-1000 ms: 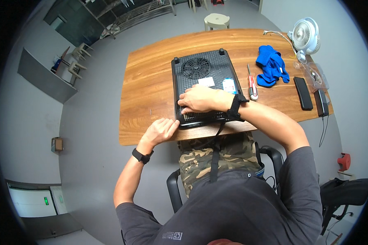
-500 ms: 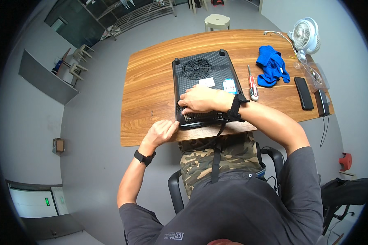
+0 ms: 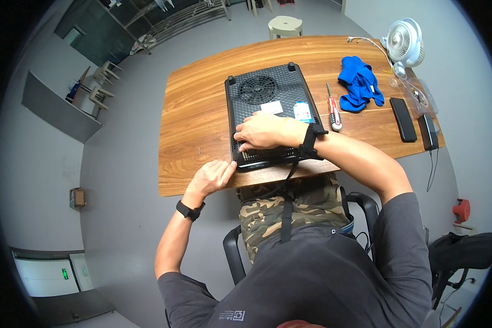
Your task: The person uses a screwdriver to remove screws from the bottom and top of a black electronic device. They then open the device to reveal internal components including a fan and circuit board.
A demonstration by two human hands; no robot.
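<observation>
1. A black appliance (image 3: 268,112) lies upside down on the wooden table (image 3: 202,109), its vented underside and round fan grille facing up, its feet at the far corners
2. Judging by how it lies, the base is still closed: no panel is off and no loose screws show, so any opening of it seems not yet begun
3. The screwdriver (image 3: 332,106), red-handled, lies untouched just right of the appliance; beyond it sit a blue cloth (image 3: 359,83), a dark phone (image 3: 403,119) and a small white fan (image 3: 403,41)
4. The right hand (image 3: 262,131) rests flat on the appliance's near half, fingers spread and pressing down, clamped on nothing
5. The left hand (image 3: 213,176) is at the appliance's near left corner, fingers curled against the edge; whether it grips the edge or only touches it, I cannot tell
6. The appliance's near edge slightly overhangs the table edge, above the person's lap
</observation>
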